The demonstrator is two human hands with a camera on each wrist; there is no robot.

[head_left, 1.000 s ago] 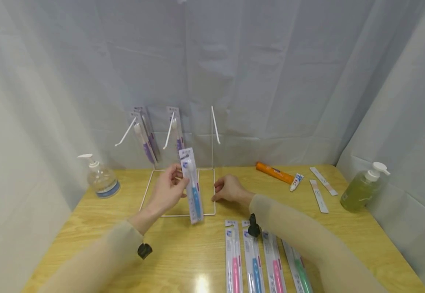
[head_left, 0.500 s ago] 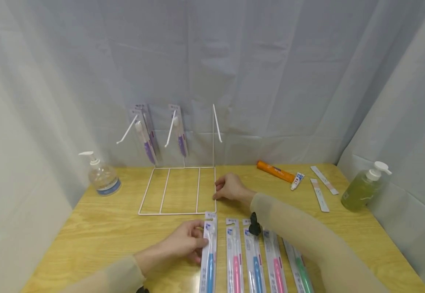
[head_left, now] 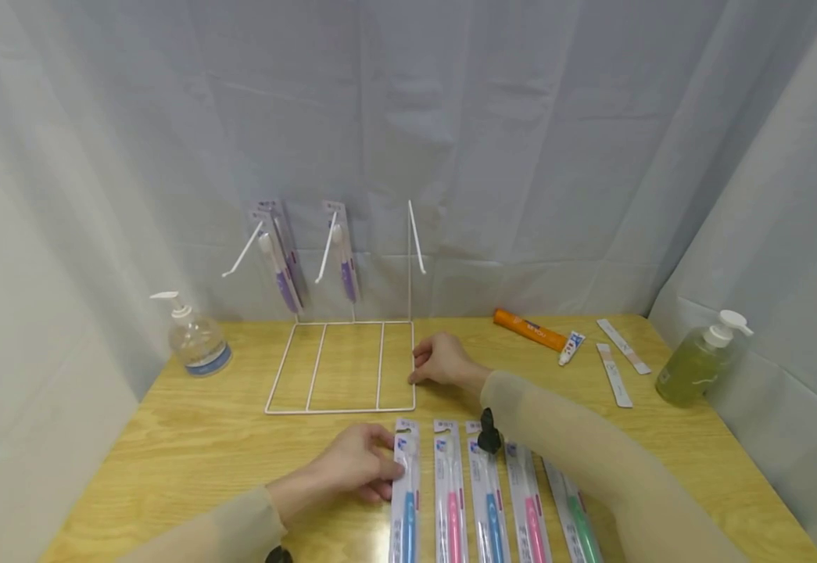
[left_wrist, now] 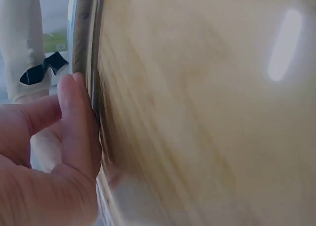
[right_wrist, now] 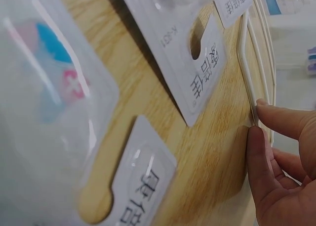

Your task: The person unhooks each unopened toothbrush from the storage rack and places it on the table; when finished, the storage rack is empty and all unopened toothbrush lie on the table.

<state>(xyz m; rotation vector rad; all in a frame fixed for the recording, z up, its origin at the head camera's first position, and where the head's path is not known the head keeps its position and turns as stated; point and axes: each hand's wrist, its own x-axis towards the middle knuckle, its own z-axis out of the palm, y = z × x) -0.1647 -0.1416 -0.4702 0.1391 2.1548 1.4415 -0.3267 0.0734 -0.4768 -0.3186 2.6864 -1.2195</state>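
My left hand point(head_left: 362, 463) pinches the left edge of a packaged blue toothbrush point(head_left: 406, 500), which lies at the left end of a row on the table. In the left wrist view, thumb and finger meet at the thin edge of that package point(left_wrist: 84, 33). My right hand point(head_left: 443, 361) grips the right side of the white wire display rack's base point(head_left: 341, 410); the right wrist view has its thumb and fingertips around the wire point(right_wrist: 245, 63). Purple packaged toothbrushes point(head_left: 281, 270) hang on the rack's left hook, and another purple toothbrush point(head_left: 345, 258) hangs on the middle one.
Several packaged toothbrushes, pink point(head_left: 453, 500), blue point(head_left: 490, 500) and green point(head_left: 577, 516), lie beside the held one, partly under the right sleeve. Pump bottles stand left point(head_left: 200, 344) and right point(head_left: 696, 367). An orange tube point(head_left: 529, 330), a small tube point(head_left: 571, 349) and flat sachets point(head_left: 614, 375) lie back right.
My left hand has brought the blue toothbrush from over the rack down to the front, where it now lies at the row's left end. The right hand stays on the rack.
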